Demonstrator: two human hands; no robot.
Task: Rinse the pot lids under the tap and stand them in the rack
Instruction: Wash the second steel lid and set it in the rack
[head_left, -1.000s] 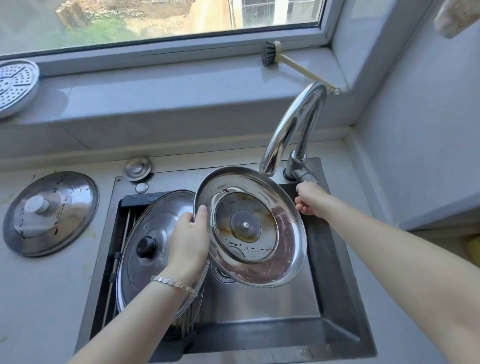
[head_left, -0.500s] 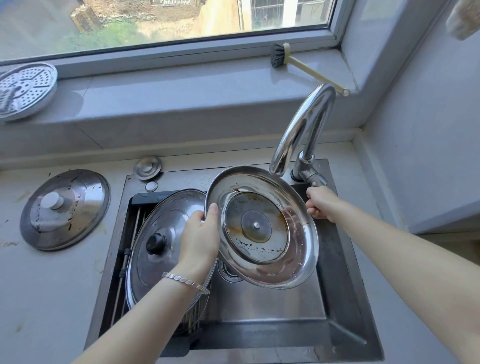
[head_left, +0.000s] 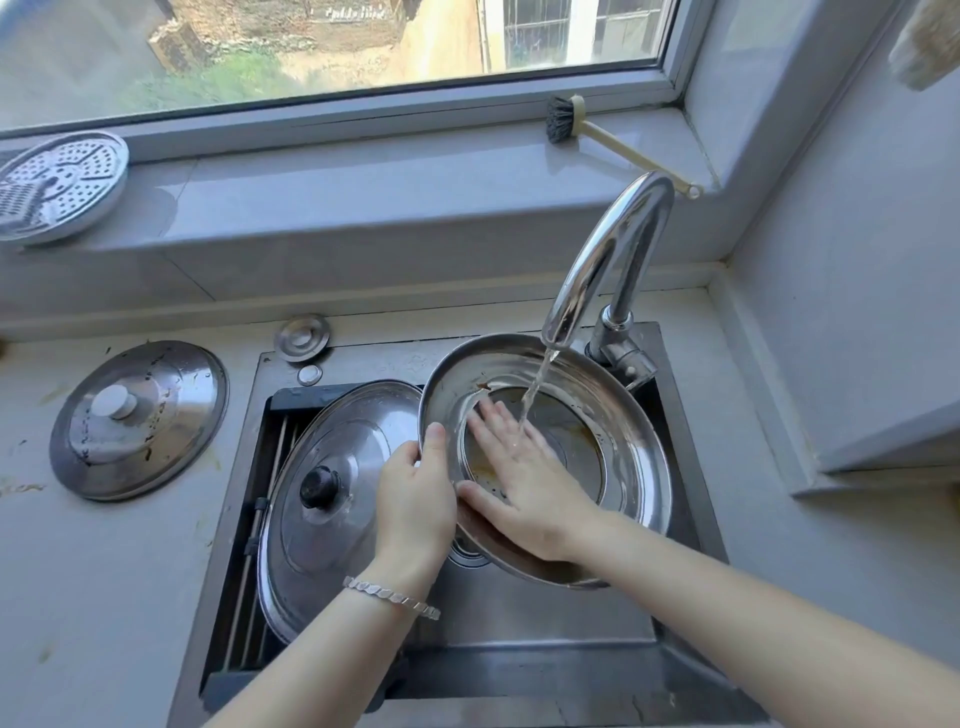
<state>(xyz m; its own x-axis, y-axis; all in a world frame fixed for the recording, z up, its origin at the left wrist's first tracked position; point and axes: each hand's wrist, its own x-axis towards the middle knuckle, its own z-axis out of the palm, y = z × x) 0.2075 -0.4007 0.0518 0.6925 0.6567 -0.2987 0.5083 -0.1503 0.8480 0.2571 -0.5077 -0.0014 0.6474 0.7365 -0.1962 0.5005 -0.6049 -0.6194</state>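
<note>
Now, left hand (head_left: 415, 499) gripping lid (head_left: 631, 452) rim, right hand (head_left: 524, 483) flat inside

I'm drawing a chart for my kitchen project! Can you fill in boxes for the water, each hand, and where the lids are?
Water: running from the tap onto the held lid
Left-hand grip: holds that lid's rim
Right-hand grip: fingers flat on its inside, in the stream
Black-knob lid: in the sink
White-knob lid: flat on the counter, left of the sink
</note>
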